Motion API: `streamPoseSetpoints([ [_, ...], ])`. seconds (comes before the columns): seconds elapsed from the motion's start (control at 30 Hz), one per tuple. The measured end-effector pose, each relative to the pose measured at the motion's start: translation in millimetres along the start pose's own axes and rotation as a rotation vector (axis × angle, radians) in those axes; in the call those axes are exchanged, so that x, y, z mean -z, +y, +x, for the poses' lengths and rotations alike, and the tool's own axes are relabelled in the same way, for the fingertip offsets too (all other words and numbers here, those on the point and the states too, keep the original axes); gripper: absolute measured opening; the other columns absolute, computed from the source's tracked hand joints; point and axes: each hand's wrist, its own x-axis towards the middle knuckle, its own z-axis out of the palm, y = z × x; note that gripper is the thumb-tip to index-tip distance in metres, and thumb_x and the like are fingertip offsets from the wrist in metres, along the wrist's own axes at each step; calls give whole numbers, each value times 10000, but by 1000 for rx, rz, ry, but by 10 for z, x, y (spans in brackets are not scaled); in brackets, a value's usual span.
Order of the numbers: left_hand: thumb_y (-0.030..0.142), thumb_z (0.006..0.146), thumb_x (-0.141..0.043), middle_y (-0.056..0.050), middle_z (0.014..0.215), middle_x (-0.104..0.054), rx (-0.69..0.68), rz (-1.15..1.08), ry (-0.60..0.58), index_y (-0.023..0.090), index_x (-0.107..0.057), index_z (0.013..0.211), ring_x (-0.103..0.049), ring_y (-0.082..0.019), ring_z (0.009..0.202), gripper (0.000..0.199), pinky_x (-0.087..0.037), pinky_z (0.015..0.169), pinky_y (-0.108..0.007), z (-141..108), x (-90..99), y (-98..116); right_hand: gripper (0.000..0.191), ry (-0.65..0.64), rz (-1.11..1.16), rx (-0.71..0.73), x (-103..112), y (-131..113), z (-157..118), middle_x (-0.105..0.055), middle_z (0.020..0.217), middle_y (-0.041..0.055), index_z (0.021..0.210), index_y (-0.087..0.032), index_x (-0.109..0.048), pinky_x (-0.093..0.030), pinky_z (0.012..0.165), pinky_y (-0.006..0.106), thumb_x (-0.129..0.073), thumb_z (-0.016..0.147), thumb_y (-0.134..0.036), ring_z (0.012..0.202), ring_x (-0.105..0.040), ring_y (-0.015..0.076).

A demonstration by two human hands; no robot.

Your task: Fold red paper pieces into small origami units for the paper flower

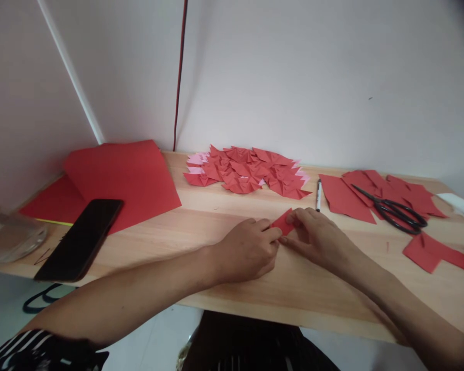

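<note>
A small folded piece of red paper (284, 222) is held between my two hands above the middle of the wooden table. My left hand (248, 249) has its fingers closed on the paper's left end. On the paper's right side, my right hand (320, 238) pinches the edge between thumb and fingers. Behind the hands lies a group of folded red and pink paper pieces (251, 170). A white marker with a dark cap (319, 195) rests just beyond my right hand.
Large red sheets (127, 180) and a black phone (79, 239) lie at the left, near a clear container (13, 239). Black-handled scissors (397, 212) rest on cut red papers (345, 198) at the right. More red scraps (427, 252) lie nearer the right edge.
</note>
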Motion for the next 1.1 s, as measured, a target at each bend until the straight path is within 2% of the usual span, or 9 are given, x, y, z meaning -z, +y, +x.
streamPoseSetpoints([
  [0.23, 240, 875, -449, -101, 908, -584, -3, 5, -5, 94, -633, 937, -496, -221, 869, 242, -419, 695, -353, -6, 20, 4, 239, -124, 37, -68, 57, 15, 92, -556, 761, 31, 841, -212, -480, -357, 574, 288, -574, 760, -416, 662, -510, 185],
  [0.5, 252, 876, -459, -109, 932, -583, -7, 1, -14, 97, -630, 922, -492, -229, 895, 235, -425, 707, -362, -6, -10, -3, 141, -265, 175, -65, 128, 140, 216, -519, 718, -8, 791, -221, -450, -368, 558, 262, -543, 758, -321, 603, -457, 135],
  [0.77, 241, 868, -464, -100, 935, -586, 9, -14, -50, 105, -630, 894, -487, -226, 883, 217, -423, 705, -365, 4, 48, -4, 96, -361, 275, -66, 171, 240, 309, -500, 659, -25, 785, -220, -477, -371, 539, 246, -512, 750, -302, 574, -436, 124],
  [0.93, 248, 859, -480, -93, 917, -581, -3, -17, -89, 111, -631, 835, -484, -220, 857, 205, -423, 690, -360, 1, 78, -11, 41, -342, 244, -49, 179, 225, 307, -508, 651, -26, 788, -221, -490, -365, 533, 241, -483, 750, -234, 574, -445, 126],
  [1.1, 240, 865, -469, -86, 912, -579, -13, -21, -96, 113, -634, 825, -487, -214, 859, 212, -428, 704, -352, 2, 90, -23, 50, -186, 161, -30, 156, 143, 143, -536, 661, -24, 780, -223, -469, -389, 539, 250, -463, 771, -175, 565, -481, 131],
])
